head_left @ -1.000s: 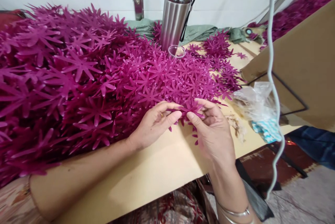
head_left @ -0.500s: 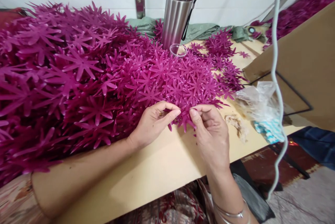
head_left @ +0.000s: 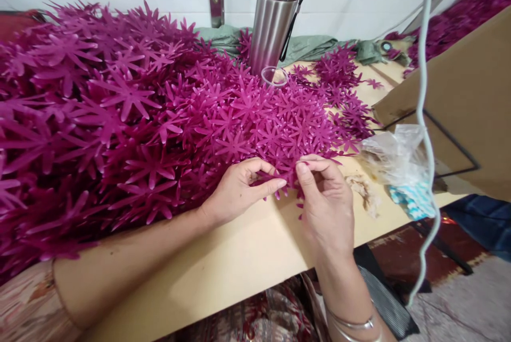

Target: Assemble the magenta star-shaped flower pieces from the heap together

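A big heap of magenta star-shaped plastic flowers (head_left: 120, 107) covers the left and middle of a pale wooden table (head_left: 247, 257). My left hand (head_left: 239, 190) and my right hand (head_left: 325, 206) meet at the heap's near edge. Both pinch a small stack of magenta flowers (head_left: 289, 174) between thumb and fingers, the left from the left side, the right from the right. Petals stick out below the fingers. A ring shows on my left hand and bangles circle my right wrist.
A steel flask with a pink cap (head_left: 275, 17) stands behind the heap, a clear ring (head_left: 274, 75) at its foot. A crumpled plastic bag (head_left: 395, 158) lies at right beside a cardboard box (head_left: 459, 97). A white cord (head_left: 423, 118) hangs in front. Green cloth (head_left: 311, 46) lies at the back.
Both hands have shifted slightly right and up along the heap's edge while working the small flower stack. My right fingers have closed in more tightly on it.
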A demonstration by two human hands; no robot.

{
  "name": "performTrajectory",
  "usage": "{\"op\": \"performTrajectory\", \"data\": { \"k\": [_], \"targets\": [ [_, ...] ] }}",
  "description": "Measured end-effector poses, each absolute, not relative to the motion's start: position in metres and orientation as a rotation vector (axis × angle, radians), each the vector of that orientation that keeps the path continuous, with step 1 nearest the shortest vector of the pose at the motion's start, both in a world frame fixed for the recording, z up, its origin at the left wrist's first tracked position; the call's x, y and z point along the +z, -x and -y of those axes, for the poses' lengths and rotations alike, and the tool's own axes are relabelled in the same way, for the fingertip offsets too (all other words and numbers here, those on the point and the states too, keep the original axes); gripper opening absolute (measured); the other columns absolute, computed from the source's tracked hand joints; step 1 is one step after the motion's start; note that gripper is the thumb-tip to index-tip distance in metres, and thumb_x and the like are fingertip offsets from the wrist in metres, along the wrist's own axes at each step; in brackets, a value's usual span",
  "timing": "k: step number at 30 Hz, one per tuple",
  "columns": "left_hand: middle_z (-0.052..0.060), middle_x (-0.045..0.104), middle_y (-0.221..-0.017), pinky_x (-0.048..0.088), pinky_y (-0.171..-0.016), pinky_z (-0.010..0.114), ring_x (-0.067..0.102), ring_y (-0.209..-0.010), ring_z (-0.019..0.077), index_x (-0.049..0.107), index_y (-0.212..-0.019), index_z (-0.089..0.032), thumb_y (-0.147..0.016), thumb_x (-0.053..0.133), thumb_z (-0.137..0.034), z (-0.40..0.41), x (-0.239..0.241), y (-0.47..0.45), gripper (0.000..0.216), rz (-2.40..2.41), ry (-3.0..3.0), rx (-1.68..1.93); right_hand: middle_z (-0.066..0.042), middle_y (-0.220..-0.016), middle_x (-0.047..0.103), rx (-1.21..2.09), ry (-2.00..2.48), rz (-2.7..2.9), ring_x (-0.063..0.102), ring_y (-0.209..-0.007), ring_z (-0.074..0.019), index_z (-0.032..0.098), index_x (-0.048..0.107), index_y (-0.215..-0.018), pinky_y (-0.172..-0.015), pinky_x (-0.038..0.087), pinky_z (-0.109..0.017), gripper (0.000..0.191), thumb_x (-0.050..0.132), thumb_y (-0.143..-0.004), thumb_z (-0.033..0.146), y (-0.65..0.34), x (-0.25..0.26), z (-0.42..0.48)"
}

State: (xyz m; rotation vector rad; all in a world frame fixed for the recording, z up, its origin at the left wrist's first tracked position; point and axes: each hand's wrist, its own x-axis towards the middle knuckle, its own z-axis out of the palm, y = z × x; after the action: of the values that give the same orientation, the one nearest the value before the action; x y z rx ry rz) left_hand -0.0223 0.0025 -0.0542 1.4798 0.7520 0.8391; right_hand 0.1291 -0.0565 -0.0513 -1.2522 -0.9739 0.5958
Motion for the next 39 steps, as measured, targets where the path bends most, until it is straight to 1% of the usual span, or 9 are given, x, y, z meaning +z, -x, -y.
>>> {"op": "performTrajectory", "data": {
  "k": [4, 7, 12, 14, 20, 24, 29, 34, 39],
  "targets": [
    [0.0, 0.068, -0.079, 0.051, -0.066, 0.024, 0.062, -0.067, 0.0104, 0.065, -0.089, -0.016, -0.089, 0.076, -0.034, -0.001, -0.052, 0.023, 0.021, -0.696, -1.39, 0.816, 0.0, -0.092, 0.068, 0.438, 1.262, 0.924, 0.064, -0.086, -0.0152, 0.023, 0.07, -0.091, -0.083, 0.052, -0.031, 0.014, 0.076, -0.091, 0.035, -0.141, -0.04, 0.052],
    [-0.001, 0.068, -0.078, 0.05, -0.063, 0.021, 0.062, -0.067, 0.0093, 0.065, -0.086, -0.015, -0.088, 0.076, -0.031, -0.001, -0.05, 0.023, 0.019, -0.673, -1.351, 0.831, 0.001, -0.092, 0.07, 0.328, 1.224, 0.904, 0.066, -0.083, -0.0149, 0.024, 0.073, -0.096, -0.086, 0.055, -0.033, 0.011, 0.078, -0.09, 0.032, -0.158, -0.029, 0.038],
    [-0.002, 0.065, -0.078, 0.048, -0.063, 0.021, 0.059, -0.067, 0.0085, 0.066, -0.089, -0.015, -0.09, 0.073, -0.031, -0.002, -0.048, 0.023, 0.018, -0.722, -1.34, 0.886, -0.004, -0.135, 0.069, 0.408, 1.222, 1.076, 0.067, -0.124, -0.0236, 0.031, 0.07, -0.126, -0.112, 0.051, -0.047, 0.039, 0.079, -0.088, 0.029, -0.178, -0.021, 0.023],
    [-0.002, 0.063, -0.077, 0.047, -0.066, 0.021, 0.058, -0.068, 0.0083, 0.066, -0.088, -0.015, -0.094, 0.068, -0.033, -0.003, -0.047, 0.024, 0.02, -0.729, -1.371, 0.903, -0.005, -0.139, 0.068, 0.417, 1.31, 1.147, 0.063, -0.131, -0.025, 0.032, 0.07, -0.128, -0.118, 0.046, -0.051, 0.037, 0.076, -0.092, 0.033, -0.175, -0.021, 0.03],
    [-0.002, 0.064, -0.07, 0.046, -0.059, 0.021, 0.056, -0.06, 0.0089, 0.065, -0.083, -0.016, -0.096, 0.067, -0.037, -0.003, -0.046, 0.025, 0.025, -0.676, -1.398, 0.895, -0.007, -0.129, 0.072, 0.574, 1.36, 1.451, 0.065, -0.126, -0.0239, 0.028, 0.077, -0.111, -0.113, 0.049, -0.045, 0.021, 0.077, -0.09, 0.034, -0.149, -0.029, 0.06],
    [0.002, 0.068, -0.073, 0.049, -0.064, 0.024, 0.059, -0.066, 0.0116, 0.069, -0.081, -0.015, -0.104, 0.053, -0.046, -0.002, -0.044, 0.026, 0.041, -0.717, -1.465, 0.873, -0.005, -0.117, 0.076, 0.656, 1.333, 1.325, 0.07, -0.111, -0.021, 0.025, 0.074, -0.092, -0.103, 0.054, -0.041, 0.002, 0.074, -0.092, 0.027, -0.144, -0.032, 0.061],
    [0.007, 0.076, -0.101, 0.053, -0.074, 0.026, 0.067, -0.087, 0.0149, 0.076, -0.1, -0.016, -0.104, 0.053, -0.038, -0.001, -0.045, 0.026, 0.033, -0.774, -1.515, 0.898, 0.0, -0.094, 0.075, 0.5, 1.27, 1.163, 0.071, -0.088, -0.0171, 0.026, 0.071, -0.099, -0.085, 0.058, -0.034, 0.006, 0.073, -0.093, 0.028, -0.164, -0.025, 0.041],
    [0.006, 0.076, -0.108, 0.053, -0.073, 0.022, 0.066, -0.081, 0.0106, 0.073, -0.113, -0.016, -0.095, 0.066, -0.021, -0.001, -0.052, 0.024, 0.02, -0.699, -1.461, 0.899, -0.006, -0.13, 0.072, 0.153, 1.398, 1.25, 0.067, -0.12, -0.0242, 0.028, 0.068, -0.128, -0.106, 0.053, -0.047, 0.034, 0.068, -0.094, 0.026, -0.195, -0.021, 0.02],
    [0.0, 0.073, -0.094, 0.053, -0.075, 0.02, 0.067, -0.081, 0.0099, 0.064, -0.125, -0.021, -0.093, 0.072, -0.021, 0.0, -0.052, 0.025, 0.033, -0.648, -1.321, 0.967, -0.007, -0.122, 0.075, 0.103, 1.518, 1.334, 0.068, -0.115, -0.026, 0.026, 0.073, -0.118, -0.107, 0.051, -0.051, 0.024, 0.066, -0.097, 0.034, -0.199, -0.027, 0.048]
  ]
}}
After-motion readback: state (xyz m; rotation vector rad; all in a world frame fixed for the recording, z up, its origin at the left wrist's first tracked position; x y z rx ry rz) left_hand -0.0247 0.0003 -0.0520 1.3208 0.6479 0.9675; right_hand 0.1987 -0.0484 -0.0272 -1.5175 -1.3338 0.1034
